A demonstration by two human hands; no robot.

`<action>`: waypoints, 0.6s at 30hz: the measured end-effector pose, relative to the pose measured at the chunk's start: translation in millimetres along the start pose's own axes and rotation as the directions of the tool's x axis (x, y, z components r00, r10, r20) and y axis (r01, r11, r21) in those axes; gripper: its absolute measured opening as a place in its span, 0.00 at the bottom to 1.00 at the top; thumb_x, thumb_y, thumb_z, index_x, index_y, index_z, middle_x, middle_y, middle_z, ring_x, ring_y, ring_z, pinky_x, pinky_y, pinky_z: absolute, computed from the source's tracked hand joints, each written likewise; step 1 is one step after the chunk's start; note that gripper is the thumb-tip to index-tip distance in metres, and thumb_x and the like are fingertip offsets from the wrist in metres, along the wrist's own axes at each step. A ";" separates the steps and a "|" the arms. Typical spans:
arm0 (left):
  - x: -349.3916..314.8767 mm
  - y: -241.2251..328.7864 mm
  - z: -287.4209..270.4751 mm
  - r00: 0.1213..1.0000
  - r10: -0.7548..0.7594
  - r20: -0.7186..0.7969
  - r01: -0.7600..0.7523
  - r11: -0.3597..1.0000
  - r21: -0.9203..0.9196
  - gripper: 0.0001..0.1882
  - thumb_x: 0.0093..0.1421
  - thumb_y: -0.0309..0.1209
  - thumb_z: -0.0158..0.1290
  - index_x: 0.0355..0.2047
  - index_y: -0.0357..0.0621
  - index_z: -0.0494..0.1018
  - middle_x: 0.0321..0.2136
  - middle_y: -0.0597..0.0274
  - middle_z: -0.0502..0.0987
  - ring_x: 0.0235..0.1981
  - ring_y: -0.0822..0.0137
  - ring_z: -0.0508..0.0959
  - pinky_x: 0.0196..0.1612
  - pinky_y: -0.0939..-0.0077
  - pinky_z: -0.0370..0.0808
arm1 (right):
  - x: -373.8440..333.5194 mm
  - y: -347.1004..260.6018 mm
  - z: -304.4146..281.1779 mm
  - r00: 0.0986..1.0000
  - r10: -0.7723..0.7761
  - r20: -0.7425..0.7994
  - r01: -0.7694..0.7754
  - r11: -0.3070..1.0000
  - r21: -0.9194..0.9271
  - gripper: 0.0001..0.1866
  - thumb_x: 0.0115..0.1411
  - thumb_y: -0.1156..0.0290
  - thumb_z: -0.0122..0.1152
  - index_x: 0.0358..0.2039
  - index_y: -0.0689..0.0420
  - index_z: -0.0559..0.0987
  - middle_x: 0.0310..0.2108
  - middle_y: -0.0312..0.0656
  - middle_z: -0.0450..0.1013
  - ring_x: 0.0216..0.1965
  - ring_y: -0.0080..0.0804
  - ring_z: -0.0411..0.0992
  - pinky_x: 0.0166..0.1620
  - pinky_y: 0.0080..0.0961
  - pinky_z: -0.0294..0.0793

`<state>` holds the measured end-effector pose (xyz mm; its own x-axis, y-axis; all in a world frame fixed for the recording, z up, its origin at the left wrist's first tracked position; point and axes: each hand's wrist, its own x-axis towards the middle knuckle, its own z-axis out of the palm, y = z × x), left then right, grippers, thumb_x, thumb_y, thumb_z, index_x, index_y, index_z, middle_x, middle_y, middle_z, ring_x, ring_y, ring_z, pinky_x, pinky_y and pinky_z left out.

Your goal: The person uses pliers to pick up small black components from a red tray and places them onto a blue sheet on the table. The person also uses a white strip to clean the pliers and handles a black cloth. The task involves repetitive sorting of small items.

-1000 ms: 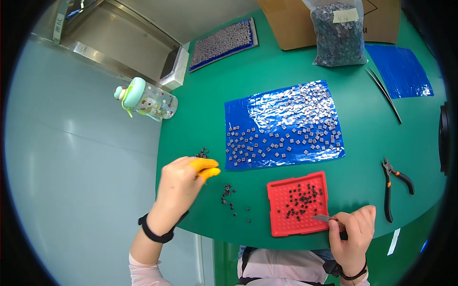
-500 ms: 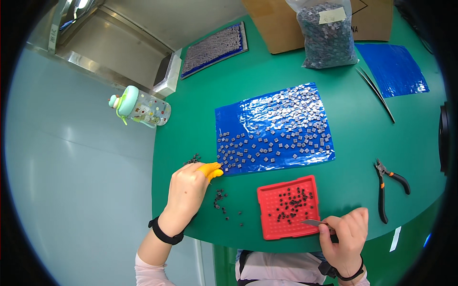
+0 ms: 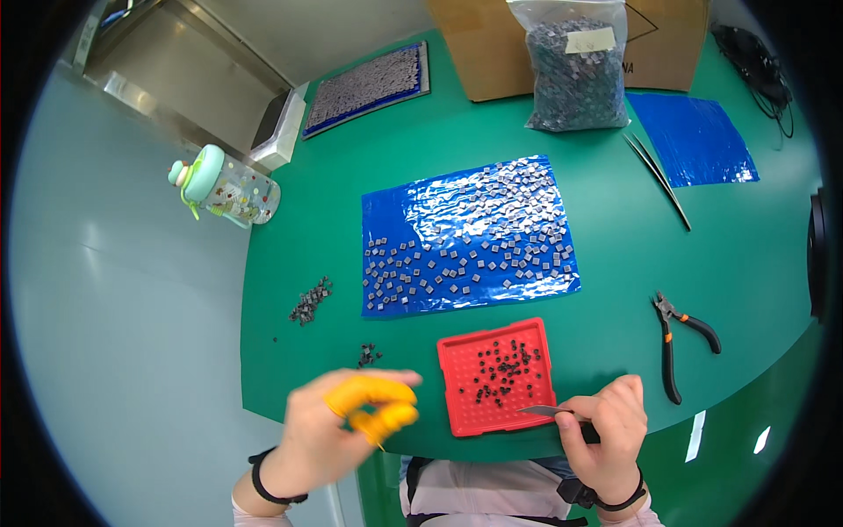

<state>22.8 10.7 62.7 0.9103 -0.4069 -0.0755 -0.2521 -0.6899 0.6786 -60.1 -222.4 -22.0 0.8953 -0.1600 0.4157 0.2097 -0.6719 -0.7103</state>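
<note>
My left hand [image 3: 338, 426], blurred by motion, hovers left of a red tray [image 3: 450, 378]. Yellow covers sit on two of its fingers, with a small gap between them and nothing visible inside. Just above it lies a small heap of dark pieces [image 3: 369, 356]. My right hand [image 3: 608, 430] is closed on a thin pointed metal blade [image 3: 540, 410], whose tip reaches over the tray's lower right rim. Small black pieces [image 3: 505, 371] are scattered in the tray. Beyond it, many small grey square pieces [image 3: 505, 261] rest on a blue sheet [image 3: 386, 206].
Another heap of dark bits [image 3: 309, 301] lies left. Cutting pliers [image 3: 672, 342] and tweezers [image 3: 659, 182] lie right, near a second blue sheet [image 3: 698, 136]. Behind stand a bag of pieces [image 3: 575, 83], a cardboard box [image 3: 479, 53] and a filled panel [image 3: 369, 88]. A bottle [image 3: 233, 186] stands far left.
My left hand has left the blue sheet's lower left corner and come down toward me, uncovering the left heap. My right hand keeps its hold on the blade. The whole view has shifted somewhat.
</note>
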 end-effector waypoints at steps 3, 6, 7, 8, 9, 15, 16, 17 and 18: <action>-6.0 11.2 15.7 0.977 0.063 0.205 -0.026 0.983 -0.180 0.16 0.48 0.26 0.66 0.30 0.42 0.67 0.40 0.60 0.80 0.32 0.74 0.79 0.30 0.80 0.75 | -2.0 -4.0 -1.1 0.997 -0.071 -0.005 0.071 0.997 0.016 0.05 0.46 0.75 0.64 0.22 0.56 0.75 0.16 0.32 0.65 0.19 0.30 0.60 0.33 0.30 0.57; 1.1 16.9 29.8 0.968 0.132 0.212 -0.097 0.981 -0.167 0.17 0.48 0.27 0.66 0.31 0.43 0.67 0.39 0.62 0.80 0.29 0.74 0.78 0.29 0.81 0.74 | -1.5 -8.7 -1.6 0.994 -0.102 0.024 0.102 0.995 0.006 0.05 0.45 0.75 0.64 0.22 0.56 0.75 0.16 0.31 0.65 0.19 0.30 0.60 0.33 0.30 0.57; 2.1 16.3 34.8 0.970 0.156 0.184 -0.124 0.977 -0.176 0.17 0.47 0.26 0.66 0.31 0.43 0.67 0.39 0.62 0.80 0.29 0.73 0.78 0.30 0.81 0.74 | -1.9 -9.7 -1.8 0.994 -0.103 0.037 0.103 0.995 0.017 0.05 0.45 0.75 0.64 0.22 0.56 0.75 0.16 0.31 0.65 0.19 0.30 0.60 0.33 0.30 0.57; 1.7 14.4 37.7 0.971 0.181 0.157 -0.151 0.971 -0.184 0.17 0.47 0.25 0.65 0.31 0.43 0.67 0.39 0.63 0.80 0.28 0.72 0.78 0.30 0.81 0.74 | -2.8 -10.6 -1.9 0.993 -0.104 0.050 0.103 0.994 0.028 0.05 0.44 0.75 0.64 0.22 0.56 0.75 0.16 0.31 0.65 0.19 0.30 0.60 0.33 0.30 0.57; 2.3 10.5 39.6 0.963 0.225 0.150 -0.195 0.962 -0.192 0.16 0.47 0.24 0.64 0.31 0.43 0.68 0.38 0.62 0.80 0.28 0.71 0.78 0.31 0.81 0.74 | -4.3 -11.2 -2.4 0.994 -0.096 0.057 0.094 0.995 0.029 0.06 0.44 0.75 0.64 0.22 0.56 0.75 0.16 0.31 0.65 0.20 0.30 0.60 0.33 0.30 0.57; -7.1 6.0 43.3 0.966 0.231 0.118 -0.212 0.965 -0.152 0.13 0.46 0.17 0.59 0.31 0.41 0.70 0.35 0.62 0.77 0.33 0.65 0.76 0.34 0.76 0.74 | -5.5 -18.8 -4.0 0.996 -0.085 0.028 0.085 0.996 0.004 0.05 0.45 0.76 0.63 0.21 0.56 0.74 0.16 0.33 0.64 0.21 0.31 0.59 0.33 0.30 0.57; -8.3 0.6 45.9 0.962 0.262 0.082 -0.253 0.962 -0.101 0.12 0.46 0.16 0.58 0.31 0.41 0.71 0.33 0.61 0.76 0.33 0.64 0.75 0.34 0.75 0.74 | -6.0 -17.1 -6.3 0.997 -0.071 0.003 0.071 0.997 -0.035 0.05 0.46 0.76 0.64 0.22 0.56 0.74 0.16 0.33 0.65 0.21 0.32 0.60 0.33 0.29 0.57; -10.0 -3.4 47.8 0.955 0.292 0.046 -0.290 0.956 -0.049 0.12 0.46 0.16 0.58 0.31 0.41 0.71 0.32 0.61 0.75 0.34 0.63 0.75 0.34 0.74 0.74 | -6.7 -12.1 -10.9 0.998 -0.057 -0.021 0.055 0.996 -0.073 0.06 0.47 0.75 0.64 0.23 0.56 0.74 0.17 0.33 0.65 0.21 0.32 0.61 0.32 0.29 0.58; -13.2 -2.7 48.8 0.964 0.265 0.031 -0.261 0.962 -0.078 0.13 0.46 0.17 0.58 0.32 0.42 0.71 0.32 0.61 0.74 0.33 0.63 0.75 0.34 0.73 0.74 | -6.9 -9.0 -14.3 0.998 -0.050 -0.046 0.045 0.993 -0.106 0.06 0.48 0.75 0.64 0.23 0.57 0.74 0.17 0.33 0.66 0.21 0.32 0.61 0.32 0.29 0.58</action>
<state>-4.6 -11.2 26.2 0.8005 -0.5934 0.0840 -0.4549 -0.5104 0.7298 -73.8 -225.6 -10.4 0.8647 -0.1596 0.4762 0.2067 -0.7510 -0.6271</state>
